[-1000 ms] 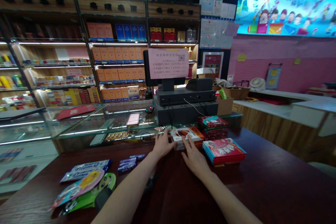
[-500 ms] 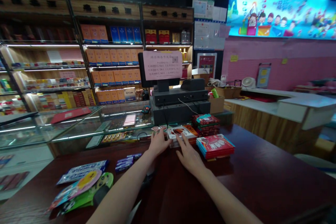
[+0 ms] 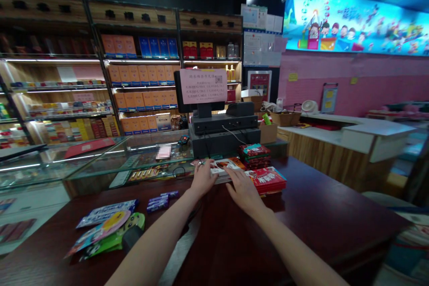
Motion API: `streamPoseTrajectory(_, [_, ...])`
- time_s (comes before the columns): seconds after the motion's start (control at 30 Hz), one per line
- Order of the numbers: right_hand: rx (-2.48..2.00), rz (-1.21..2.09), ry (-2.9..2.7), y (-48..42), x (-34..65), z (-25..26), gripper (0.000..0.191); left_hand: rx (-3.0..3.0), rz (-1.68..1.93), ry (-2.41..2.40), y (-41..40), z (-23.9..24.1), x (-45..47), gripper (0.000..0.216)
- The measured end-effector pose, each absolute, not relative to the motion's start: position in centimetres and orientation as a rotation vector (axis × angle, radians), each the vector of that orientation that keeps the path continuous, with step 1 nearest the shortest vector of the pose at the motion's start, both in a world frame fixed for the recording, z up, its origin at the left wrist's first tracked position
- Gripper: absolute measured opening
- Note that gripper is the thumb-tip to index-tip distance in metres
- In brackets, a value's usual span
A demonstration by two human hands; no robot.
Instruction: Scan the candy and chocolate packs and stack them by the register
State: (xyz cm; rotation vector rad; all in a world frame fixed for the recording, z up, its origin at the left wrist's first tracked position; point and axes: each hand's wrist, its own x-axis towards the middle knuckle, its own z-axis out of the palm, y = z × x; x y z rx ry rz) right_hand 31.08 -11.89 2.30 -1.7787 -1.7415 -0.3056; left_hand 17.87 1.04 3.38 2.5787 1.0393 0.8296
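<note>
A flat white-and-orange box [image 3: 236, 163] with a brown food picture lies near the back of the dark red counter. My left hand [image 3: 203, 179] is at its left end, fingers stretched forward and thumb toward the box. The fingers of my right hand [image 3: 246, 191] lie over its front and top, slightly apart. Just right of that hand is a stack of red packets [image 3: 270, 178], its left part covered by the hand. Behind stands a pile of dark red and green packets [image 3: 255, 154].
Purple candy packs [image 3: 158, 203], blue-and-white packets [image 3: 109, 212] and a green pouch [image 3: 107, 246] lie left on the counter [image 3: 318, 214]. Behind stand a cash register [image 3: 223, 125] with a pink sign [image 3: 204, 87] and a glass display case [image 3: 147, 147]. Stocked shelves line the wall.
The view has turned slightly right. My right hand has shifted right relative to the counter, and now covers the left part of the red packet stack. My left hand stays at the box's left end.
</note>
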Motion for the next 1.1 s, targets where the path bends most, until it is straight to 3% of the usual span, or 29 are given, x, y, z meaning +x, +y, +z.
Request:
streamPoseTrajectory(0.23, [-1.853, -0.52, -1.69, -13.8, 34.8, 1.7, 0.047, 2.608, 0.868, 0.951, -1.6, 3.8, 19.5, 0.042])
streamPoseTrajectory(0.5, [-1.977, -0.62, -1.618, -16.7, 40.2, 0.7, 0.045, 2.656, 0.843, 0.856, -5.1, 2.6, 22.4, 0.054])
streamPoseTrajectory(0.87, [-2.094, -0.558, -1.519, -19.1, 47.4, -1.9, 0.059, 2.656, 0.782, 0.819, -7.6, 0.1, 24.9, 0.075])
streamPoseTrajectory(1.1, [-2.18, -0.369, -1.529, -20.5, 49.1, -2.5, 0.072, 2.668, 0.745, 0.873, -7.6, -1.0, 25.6, 0.077])
